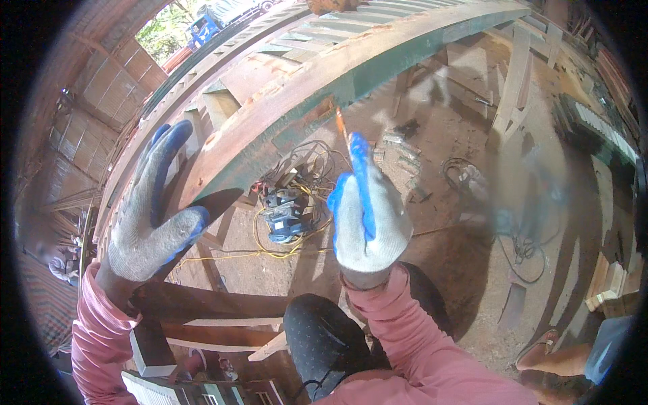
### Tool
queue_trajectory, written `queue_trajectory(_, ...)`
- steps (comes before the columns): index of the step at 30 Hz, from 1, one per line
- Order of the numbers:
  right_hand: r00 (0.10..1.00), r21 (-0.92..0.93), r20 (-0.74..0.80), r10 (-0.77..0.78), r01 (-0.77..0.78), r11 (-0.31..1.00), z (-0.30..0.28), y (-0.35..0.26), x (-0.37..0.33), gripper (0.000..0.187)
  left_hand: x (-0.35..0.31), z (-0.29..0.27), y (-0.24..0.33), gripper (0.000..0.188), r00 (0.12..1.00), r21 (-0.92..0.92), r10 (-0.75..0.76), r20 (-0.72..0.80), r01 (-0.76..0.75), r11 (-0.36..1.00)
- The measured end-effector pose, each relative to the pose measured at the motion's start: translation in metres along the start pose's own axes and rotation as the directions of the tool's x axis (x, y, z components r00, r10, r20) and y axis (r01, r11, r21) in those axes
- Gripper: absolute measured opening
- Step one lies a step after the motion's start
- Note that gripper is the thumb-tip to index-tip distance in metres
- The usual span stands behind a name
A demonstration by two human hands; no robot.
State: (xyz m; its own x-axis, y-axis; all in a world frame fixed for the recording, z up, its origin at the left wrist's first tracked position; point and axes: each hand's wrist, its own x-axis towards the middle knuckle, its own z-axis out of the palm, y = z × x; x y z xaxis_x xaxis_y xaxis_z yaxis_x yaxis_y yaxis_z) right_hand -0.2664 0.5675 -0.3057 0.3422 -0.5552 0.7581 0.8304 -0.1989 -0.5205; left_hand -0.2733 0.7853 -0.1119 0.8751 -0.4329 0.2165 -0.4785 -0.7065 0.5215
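Note:
My right hand (371, 216), in a grey glove with blue coating, is closed round a slim tool (341, 123) with an orange-brown end; its exact kind I cannot make out. That end points at the green-stained side of a long wooden beam (283, 100), close to a reddish-brown patch on it. Whether the two touch is unclear. My left hand (148, 216), gloved alike, is open at the beam's near left end, thumb and fingers apart. Orange-brown smears mark the beam's top face.
Below the beam, a blue power tool (286, 214) lies among yellow and dark cords on the dirt floor. Slats (324, 34) run behind the beam. Another person's leg (563, 354) shows at lower right, near wood offcuts (614, 283). Timber pieces (216, 307) lie by my knees.

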Motion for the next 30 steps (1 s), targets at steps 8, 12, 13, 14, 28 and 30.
queue_trajectory(8, 0.969, -0.291, 0.107, -0.221, 0.243, 0.925, 0.013, -0.008, 0.005, 0.067, 0.001, -0.003, 0.004, 0.101, 0.999, 0.031, -0.022, 0.038, 0.021, 0.999)
queue_trajectory(12, 0.965, -0.335, 0.177, -0.193, 0.243, 0.910, 0.025, -0.008, -0.006, 0.070, 0.002, -0.004, -0.003, 0.093, 0.999, 0.110, 0.035, 0.025, -0.038, 0.993)
queue_trajectory(13, 0.959, -0.337, 0.163, -0.232, 0.275, 0.901, 0.028, -0.008, -0.007, 0.069, 0.001, -0.003, -0.001, 0.093, 0.999, 0.121, 0.034, 0.025, -0.037, 0.992)
queue_trajectory(14, 0.951, -0.339, 0.149, -0.270, 0.306, 0.890, 0.033, -0.008, -0.010, 0.068, 0.001, -0.003, 0.001, 0.093, 0.999, 0.132, 0.033, 0.026, -0.036, 0.991)
queue_trajectory(28, 0.975, -0.337, 0.101, -0.197, 0.219, 0.916, 0.030, -0.009, -0.003, 0.059, 0.000, -0.004, -0.005, 0.094, 0.998, 0.080, 0.051, 0.030, -0.053, 0.995)
queue_trajectory(30, 0.970, -0.354, 0.107, -0.220, 0.244, 0.903, 0.038, -0.006, -0.008, 0.054, 0.002, -0.006, -0.001, 0.101, 0.998, 0.081, 0.000, 0.065, -0.006, 0.997)
